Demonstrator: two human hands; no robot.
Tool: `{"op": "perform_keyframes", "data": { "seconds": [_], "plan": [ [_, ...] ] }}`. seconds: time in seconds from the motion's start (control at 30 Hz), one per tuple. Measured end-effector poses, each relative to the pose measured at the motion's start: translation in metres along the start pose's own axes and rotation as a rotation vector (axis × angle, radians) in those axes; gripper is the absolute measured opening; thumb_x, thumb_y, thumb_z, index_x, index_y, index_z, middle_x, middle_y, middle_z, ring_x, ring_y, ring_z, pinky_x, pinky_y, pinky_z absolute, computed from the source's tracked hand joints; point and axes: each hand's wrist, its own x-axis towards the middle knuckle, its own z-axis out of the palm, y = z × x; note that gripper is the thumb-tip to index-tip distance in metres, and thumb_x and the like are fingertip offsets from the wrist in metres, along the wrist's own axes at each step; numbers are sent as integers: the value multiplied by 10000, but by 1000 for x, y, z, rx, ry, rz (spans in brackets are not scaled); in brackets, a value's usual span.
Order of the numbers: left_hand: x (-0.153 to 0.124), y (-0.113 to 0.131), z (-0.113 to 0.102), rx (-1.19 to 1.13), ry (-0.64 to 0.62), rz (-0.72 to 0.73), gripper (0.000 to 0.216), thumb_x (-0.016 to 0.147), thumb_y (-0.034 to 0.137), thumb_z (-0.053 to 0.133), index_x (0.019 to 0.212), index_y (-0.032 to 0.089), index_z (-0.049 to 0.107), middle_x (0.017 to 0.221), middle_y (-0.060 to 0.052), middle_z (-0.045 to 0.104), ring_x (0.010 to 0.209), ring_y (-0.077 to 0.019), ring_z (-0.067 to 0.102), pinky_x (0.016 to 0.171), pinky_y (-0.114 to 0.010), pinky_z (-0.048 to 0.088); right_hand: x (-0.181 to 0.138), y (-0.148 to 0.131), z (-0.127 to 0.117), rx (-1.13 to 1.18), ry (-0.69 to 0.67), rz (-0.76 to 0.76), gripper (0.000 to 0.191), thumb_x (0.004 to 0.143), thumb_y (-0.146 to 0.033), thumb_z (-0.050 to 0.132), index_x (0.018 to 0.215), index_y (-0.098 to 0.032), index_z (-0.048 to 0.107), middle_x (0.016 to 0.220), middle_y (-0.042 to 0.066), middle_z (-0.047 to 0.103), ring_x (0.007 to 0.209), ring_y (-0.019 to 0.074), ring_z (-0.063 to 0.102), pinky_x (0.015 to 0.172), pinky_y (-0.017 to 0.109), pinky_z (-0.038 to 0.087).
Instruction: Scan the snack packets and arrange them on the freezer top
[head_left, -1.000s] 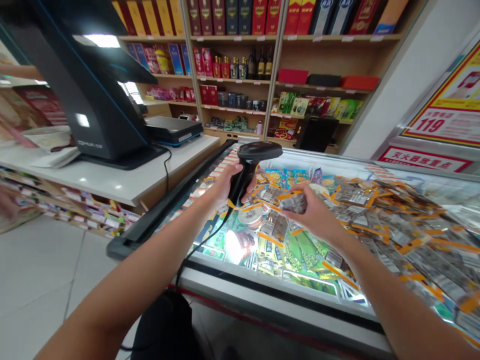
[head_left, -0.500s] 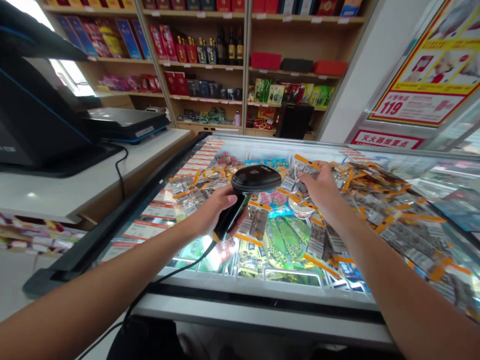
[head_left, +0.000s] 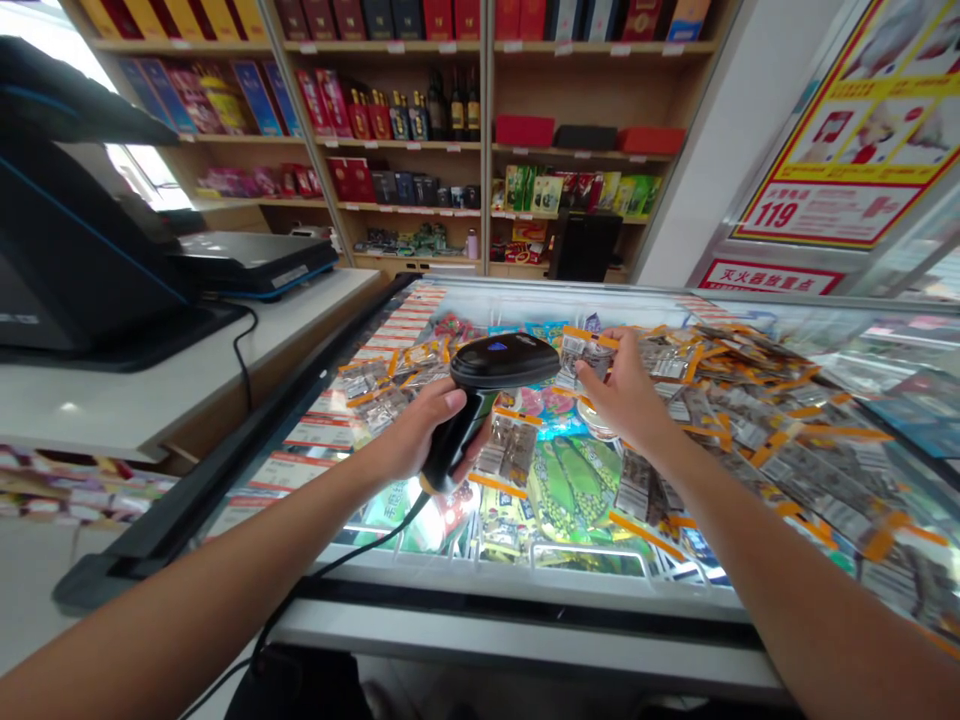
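My left hand grips the handle of a black corded barcode scanner, whose head points right over the glass-topped freezer. My right hand pinches a small clear snack packet with an orange strip, held just right of the scanner head. Several more of these packets lie spread over the freezer lid under and to the right of my right hand.
A white counter at left carries a black register terminal and a flat scale. Wooden shelves of boxes and bottles line the back wall. A red and yellow poster hangs at right.
My view swung right and down over the freezer. The scanner came lower and level. My right hand went out to the packets and now holds one up beside the scanner head.
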Motion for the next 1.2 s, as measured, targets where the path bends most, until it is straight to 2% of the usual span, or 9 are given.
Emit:
{"op": "perform_keyframes", "data": {
  "seconds": [0.17, 0.3, 0.37, 0.43, 0.53, 0.67, 0.8, 1.0, 1.2],
  "plan": [
    [1, 3, -4, 33, -86, -10, 536, 864, 635, 574, 1116, 163, 536, 575, 17, 586, 324, -140, 512, 308, -222, 381, 4, -1, -5, -1, 32, 2, 421, 913, -371, 575, 1260, -228, 383, 981, 77, 594, 838, 253, 627, 815, 445, 518],
    [3, 6, -10, 63, -30, 53, 547, 871, 623, 563, 1150, 153, 526, 588, 21, 593, 337, -141, 514, 309, -234, 402, 15, 8, -37, -190, 67, 131, 685, 864, -350, 650, 1440, -181, 321, 946, 99, 642, 814, 276, 638, 774, 449, 514],
    [5, 8, -14, 77, 25, 102, 552, 870, 626, 548, 1148, 149, 535, 579, 24, 587, 340, -138, 514, 309, -229, 393, 20, 11, -56, -430, 103, 229, 788, 840, -344, 683, 1509, -127, 330, 1104, 215, 651, 1015, 391, 631, 866, 553, 482],
    [7, 11, -17, 83, 93, 133, 550, 871, 629, 520, 1135, 147, 550, 567, 29, 573, 341, -132, 511, 314, -222, 385, 21, 9, -67, -651, 185, 251, 815, 831, -375, 705, 1526, -91, 388, 1389, 337, 502, 1264, 539, 475, 964, 683, 383],
    [9, 13, -20, 83, 183, 141, 530, 877, 621, 478, 1101, 150, 569, 554, 35, 555, 343, -120, 501, 327, -215, 378, 11, -9, -56, -670, 262, 80, 746, 870, -426, 674, 1520, -135, 450, 1548, 297, 360, 1372, 546, 358, 1031, 718, 324],
    [10, 13, -20, 86, 212, 137, 495, 882, 600, 483, 1092, 158, 557, 558, 34, 563, 345, -125, 503, 332, -221, 372, -19, -38, -8, -415, -198, -194, 484, 983, -530, 504, 1325, -206, 616, 1237, 170, 645, 1214, 371, 572, 1048, 576, 439],
    [9, 13, -16, 95, 210, 98, 521, 854, 618, 532, 1108, 162, 532, 562, 32, 576, 342, -135, 508, 327, -231, 375, -42, -46, 22, -456, -526, -221, 732, 865, -727, 603, 1374, -201, 585, 1364, 198, 581, 1328, 413, 497, 1106, 576, 398],
    [9, 14, -14, 94, 174, 71, 518, 848, 617, 559, 1085, 157, 522, 562, 27, 584, 339, -140, 511, 315, -234, 371, -38, -39, 21, -302, -556, -75, 671, 734, -598, 813, 1253, -242, 582, 1381, 155, 559, 1349, 394, 486, 1091, 564, 419],
    [6, 14, -15, 140, 81, 36, 439, 861, 596, 581, 969, 177, 508, 572, 20, 588, 339, -134, 521, 317, -226, 378, -24, -39, 2, 3, -450, 173, 687, 808, -453, 741, 1338, -216, 373, 1019, 91, 672, 837, 282, 679, 726, 448, 557]
  ]
}}
